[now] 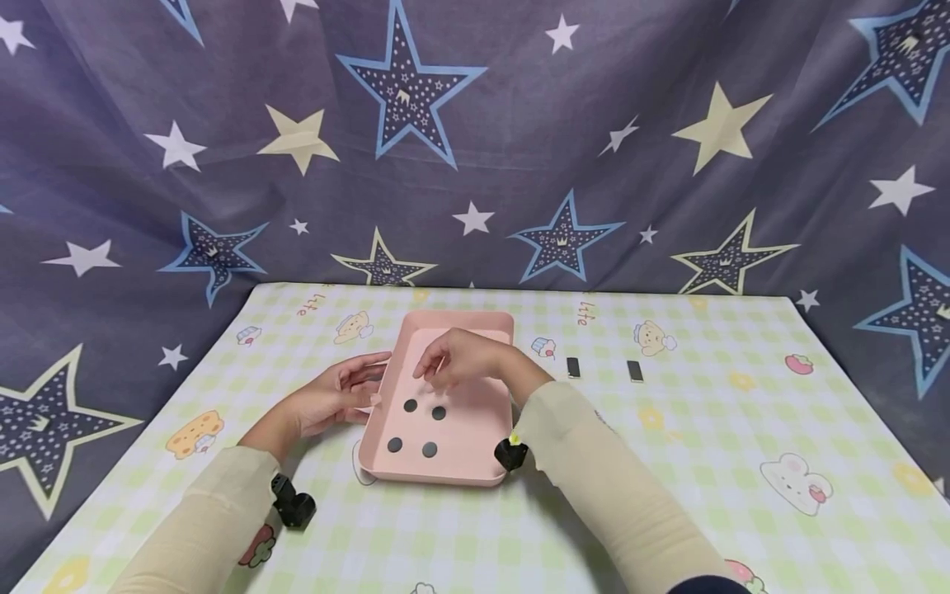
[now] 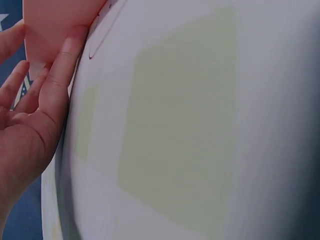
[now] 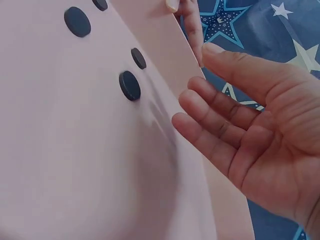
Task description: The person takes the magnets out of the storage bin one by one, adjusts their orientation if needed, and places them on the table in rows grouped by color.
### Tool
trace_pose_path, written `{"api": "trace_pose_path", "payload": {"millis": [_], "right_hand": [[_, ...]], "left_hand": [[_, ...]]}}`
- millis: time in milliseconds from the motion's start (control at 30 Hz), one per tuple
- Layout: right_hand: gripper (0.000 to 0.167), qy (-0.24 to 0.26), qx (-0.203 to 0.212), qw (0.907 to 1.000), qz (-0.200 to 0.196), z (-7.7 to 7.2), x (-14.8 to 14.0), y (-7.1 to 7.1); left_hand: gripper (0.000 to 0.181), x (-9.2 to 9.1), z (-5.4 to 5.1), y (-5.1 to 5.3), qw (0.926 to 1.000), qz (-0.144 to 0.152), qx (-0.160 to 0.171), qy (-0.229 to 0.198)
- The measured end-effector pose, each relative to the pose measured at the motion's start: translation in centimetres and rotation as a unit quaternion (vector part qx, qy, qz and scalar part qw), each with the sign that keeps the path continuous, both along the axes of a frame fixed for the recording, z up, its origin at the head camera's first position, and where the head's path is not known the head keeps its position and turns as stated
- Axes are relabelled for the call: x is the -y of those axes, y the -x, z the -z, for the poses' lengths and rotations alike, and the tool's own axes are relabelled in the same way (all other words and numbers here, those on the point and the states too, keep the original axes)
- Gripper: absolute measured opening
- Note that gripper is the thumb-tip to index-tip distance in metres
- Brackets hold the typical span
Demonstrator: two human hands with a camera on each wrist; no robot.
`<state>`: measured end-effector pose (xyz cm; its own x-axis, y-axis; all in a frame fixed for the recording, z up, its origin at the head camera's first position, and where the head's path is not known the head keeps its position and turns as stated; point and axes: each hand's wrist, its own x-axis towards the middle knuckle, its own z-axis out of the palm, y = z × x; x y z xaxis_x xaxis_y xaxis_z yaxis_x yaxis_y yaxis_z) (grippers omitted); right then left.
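A pink tray (image 1: 475,472) lies on the table, with several dark round discs (image 1: 439,412) on its floor, also visible in the right wrist view (image 3: 130,85). The left hand (image 1: 334,396) rests against the tray's left wall, fingers fairly straight; the left wrist view shows this hand (image 2: 37,115) touching the tray's pink wall (image 2: 55,30). Over the upper half of the tray hovers the right hand (image 1: 463,359), its fingers loosely bent. In the right wrist view nothing is visible between the thumb and fingers of this hand (image 3: 250,120), beside the discs.
Two small dark rectangular pieces, one nearer the tray (image 1: 573,368) and one farther right (image 1: 634,371), lie on the checked tablecloth (image 1: 712,462). A star-patterned curtain (image 1: 475,165) hangs behind the table. Both sleeves carry a small black device near the wrist.
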<state>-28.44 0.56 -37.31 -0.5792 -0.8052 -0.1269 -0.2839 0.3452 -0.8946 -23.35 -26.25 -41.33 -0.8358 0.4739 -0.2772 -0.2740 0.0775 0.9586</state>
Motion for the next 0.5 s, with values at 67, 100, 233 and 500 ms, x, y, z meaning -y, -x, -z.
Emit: {"api": "trace_pose_path", "payload": {"millis": [67,100,233,500], "right_hand": [[0.023,0.003,-0.001,1.0000,0.001,0.2,0.3,0.0],[0.023,0.001,0.000,1.0000,0.001,0.3,0.5,0.1],[0.022,-0.016,-0.004,0.9999,0.002,0.8,1.0,0.1],[0.020,-0.039,-0.028,0.9988,-0.006,1.2,1.8,0.3]], "left_hand": [[0.077,0.0,0.0,0.1,1.0000,0.000,0.000,-0.001],[0.077,-0.1,0.0,0.1,1.0000,0.000,-0.001,-0.002],[0.076,-0.1,0.0,0.3,1.0000,-0.001,0.001,-0.002],[0.082,0.1,-0.1,0.2,0.9999,0.007,-0.008,0.000]]}}
